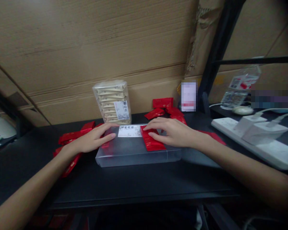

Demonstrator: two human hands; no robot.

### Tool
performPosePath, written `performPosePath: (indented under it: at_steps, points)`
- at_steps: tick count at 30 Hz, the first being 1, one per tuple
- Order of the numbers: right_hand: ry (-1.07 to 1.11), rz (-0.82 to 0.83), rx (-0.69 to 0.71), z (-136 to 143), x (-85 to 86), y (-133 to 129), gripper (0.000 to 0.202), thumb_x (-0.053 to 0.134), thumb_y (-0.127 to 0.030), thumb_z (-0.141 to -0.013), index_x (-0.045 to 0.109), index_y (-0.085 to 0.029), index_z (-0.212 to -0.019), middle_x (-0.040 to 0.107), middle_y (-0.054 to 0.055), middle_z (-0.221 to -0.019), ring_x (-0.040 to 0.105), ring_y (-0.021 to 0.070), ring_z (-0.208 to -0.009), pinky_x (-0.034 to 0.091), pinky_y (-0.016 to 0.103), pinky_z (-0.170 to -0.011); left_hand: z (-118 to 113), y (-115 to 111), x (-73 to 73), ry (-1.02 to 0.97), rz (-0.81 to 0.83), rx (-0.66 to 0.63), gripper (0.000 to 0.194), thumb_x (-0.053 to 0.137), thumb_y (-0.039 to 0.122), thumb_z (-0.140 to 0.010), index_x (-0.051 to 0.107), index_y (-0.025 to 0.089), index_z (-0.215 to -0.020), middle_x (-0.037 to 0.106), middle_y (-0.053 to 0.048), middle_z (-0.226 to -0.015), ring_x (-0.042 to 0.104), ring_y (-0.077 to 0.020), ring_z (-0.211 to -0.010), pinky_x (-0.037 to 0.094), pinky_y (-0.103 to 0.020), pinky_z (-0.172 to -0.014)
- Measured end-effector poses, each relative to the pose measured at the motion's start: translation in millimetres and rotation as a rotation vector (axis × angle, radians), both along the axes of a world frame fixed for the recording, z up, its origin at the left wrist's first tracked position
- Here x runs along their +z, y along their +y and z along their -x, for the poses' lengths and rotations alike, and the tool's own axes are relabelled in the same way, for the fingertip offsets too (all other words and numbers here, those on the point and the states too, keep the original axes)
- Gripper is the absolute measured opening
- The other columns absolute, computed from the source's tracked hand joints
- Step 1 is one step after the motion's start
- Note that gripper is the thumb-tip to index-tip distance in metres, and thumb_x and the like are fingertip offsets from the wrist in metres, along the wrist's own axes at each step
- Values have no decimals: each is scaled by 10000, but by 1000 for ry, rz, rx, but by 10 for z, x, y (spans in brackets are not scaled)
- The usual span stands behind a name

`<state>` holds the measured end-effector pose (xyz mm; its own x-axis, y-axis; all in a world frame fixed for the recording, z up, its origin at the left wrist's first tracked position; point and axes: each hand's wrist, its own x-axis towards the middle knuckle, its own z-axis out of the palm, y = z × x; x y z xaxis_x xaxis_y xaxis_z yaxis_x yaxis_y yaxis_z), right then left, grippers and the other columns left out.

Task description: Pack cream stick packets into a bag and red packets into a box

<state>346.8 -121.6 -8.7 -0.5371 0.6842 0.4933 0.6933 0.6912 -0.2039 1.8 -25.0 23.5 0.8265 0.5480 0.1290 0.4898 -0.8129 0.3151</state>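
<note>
A red packet (156, 143) lay askew on the translucent box (134, 159), over one end of its white label (129, 131); with more loose red packets (163, 103) on the surface (124, 185) to both sides (an upright box of cream packets (109, 99) stood behind), the work seemed unfinished. The right hand (174, 131), reaching inward, curved half-parted fingers onto the packet, whether gripping I couldn't tell; the left hand (96, 139) rested spread at the translucent box's left end, grasping nothing.
</note>
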Motion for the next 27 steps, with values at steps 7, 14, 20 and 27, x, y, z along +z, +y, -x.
performPosePath:
  at_steps: [7, 14, 20, 27]
  points:
    - [-16, 45, -11, -12, 28, -27, 309, 576, -322, -1007, 738, -256, -1261, 764, 75, -1191, 737, 247, -1026, 580, 392, -935, -2, 1, -1, 10, -4, -6, 490, 468, 491, -1078, 476, 266, -1514, 576, -89, -1515, 565, -285, -1359, 440, -416, -1163]
    - [-26, 71, -21, -23, 42, -63, 312, 575, -326, -1007, 743, -244, -1257, 787, 69, -1102, 747, 242, -955, 581, 356, -881, -21, 42, -36, 33, 11, 24, 485, 484, 502, -1068, 492, 261, -1489, 577, -85, -1507, 553, -288, -1366, 446, -408, -1153]
    - [-44, 79, -9, -61, 28, -53, 320, 564, -327, -1012, 739, -237, -1264, 787, 66, -1089, 740, 250, -969, 566, 364, -903, -37, 102, -88, 52, 1, 33, 494, 484, 503, -1069, 475, 258, -1497, 572, -87, -1511, 551, -295, -1362, 446, -415, -1145]
    - [1, 75, 3, -73, 16, -46, 336, 588, -374, -1006, 740, -231, -1270, 766, 96, -1144, 723, 268, -994, 555, 406, -937, -50, 98, -95, 57, -17, 51, 526, 470, 535, -1063, 485, 241, -1499, 575, -92, -1517, 551, -305, -1368, 457, -410, -1135]
